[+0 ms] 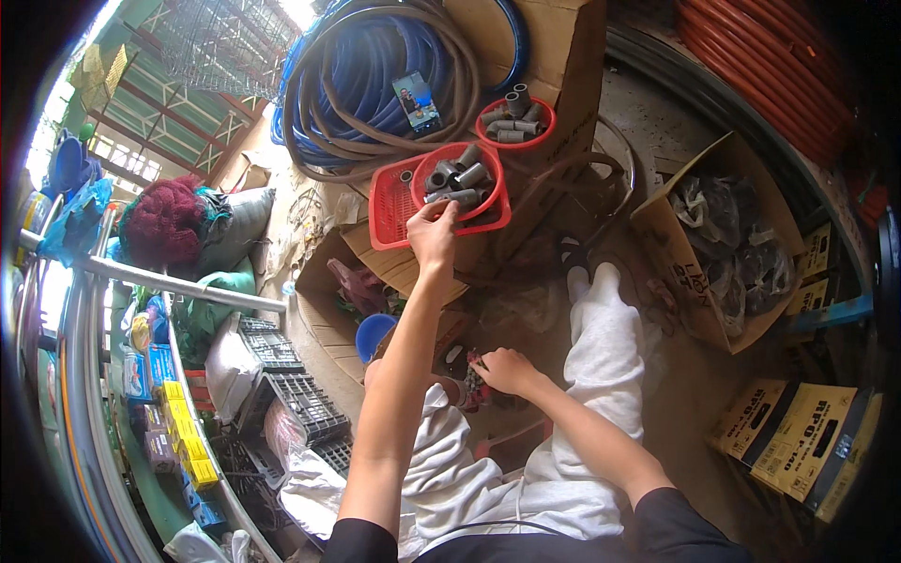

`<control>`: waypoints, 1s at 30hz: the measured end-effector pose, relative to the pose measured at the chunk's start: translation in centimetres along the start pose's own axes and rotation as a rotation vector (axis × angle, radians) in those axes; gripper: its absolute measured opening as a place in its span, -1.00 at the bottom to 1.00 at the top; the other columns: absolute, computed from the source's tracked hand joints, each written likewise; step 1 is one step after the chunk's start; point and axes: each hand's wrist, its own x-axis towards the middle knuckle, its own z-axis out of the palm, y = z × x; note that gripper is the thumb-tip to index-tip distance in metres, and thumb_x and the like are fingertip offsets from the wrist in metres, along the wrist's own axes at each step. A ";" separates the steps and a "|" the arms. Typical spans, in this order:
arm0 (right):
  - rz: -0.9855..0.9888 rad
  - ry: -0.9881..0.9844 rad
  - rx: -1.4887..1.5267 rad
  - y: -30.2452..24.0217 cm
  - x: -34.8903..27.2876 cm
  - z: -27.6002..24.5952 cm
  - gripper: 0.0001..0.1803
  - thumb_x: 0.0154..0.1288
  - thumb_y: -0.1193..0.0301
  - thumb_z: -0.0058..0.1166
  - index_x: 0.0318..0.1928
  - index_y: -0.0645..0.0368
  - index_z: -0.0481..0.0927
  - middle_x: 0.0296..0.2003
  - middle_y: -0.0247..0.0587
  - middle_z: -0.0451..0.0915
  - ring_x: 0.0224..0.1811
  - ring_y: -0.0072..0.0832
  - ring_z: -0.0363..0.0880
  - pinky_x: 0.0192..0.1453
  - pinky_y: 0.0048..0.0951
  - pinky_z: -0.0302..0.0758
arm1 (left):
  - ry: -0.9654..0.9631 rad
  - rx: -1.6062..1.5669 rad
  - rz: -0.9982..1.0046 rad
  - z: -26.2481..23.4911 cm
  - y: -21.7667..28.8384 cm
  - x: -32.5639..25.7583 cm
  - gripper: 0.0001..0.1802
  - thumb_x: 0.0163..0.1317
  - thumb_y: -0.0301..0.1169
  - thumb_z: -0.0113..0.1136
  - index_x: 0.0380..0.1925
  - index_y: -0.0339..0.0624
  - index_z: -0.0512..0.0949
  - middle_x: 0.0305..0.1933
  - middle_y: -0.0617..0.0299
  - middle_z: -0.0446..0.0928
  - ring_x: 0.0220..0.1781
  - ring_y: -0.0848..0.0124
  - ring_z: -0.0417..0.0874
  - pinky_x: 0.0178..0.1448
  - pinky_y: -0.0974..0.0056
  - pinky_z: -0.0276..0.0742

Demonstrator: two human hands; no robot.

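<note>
My left hand [434, 228] is stretched out to the near rim of the red bowl [493, 192], its fingers pinched on one of the grey pipe fittings [458, 178] heaped inside, and that bowl sits in a red plastic basket [389, 202] on a cardboard box. My right hand [505, 369] is down between my knees, curled over a small dark reddish object [472, 385] that I cannot make out, though whether it truly grips it I cannot tell. Beyond the basket a second red bowl [514, 120] of grey fittings stands beside coiled blue hose [375, 66], and an open carton of dark bagged parts [727, 239] lies to my right.
</note>
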 end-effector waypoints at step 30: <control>0.022 -0.094 -0.009 -0.2 1.4 -2.7 -0.48 0.48 0.06 0.01 -0.29 0.32 0.73 -0.32 0.23 0.70 -0.20 0.11 0.72 -0.03 0.03 0.66 | -1.058 1.046 -0.148 -6.5 -2.3 12.5 -0.48 0.21 -0.15 0.21 0.16 -0.09 0.60 -0.05 -0.06 0.70 0.05 0.11 0.73 0.04 0.08 0.61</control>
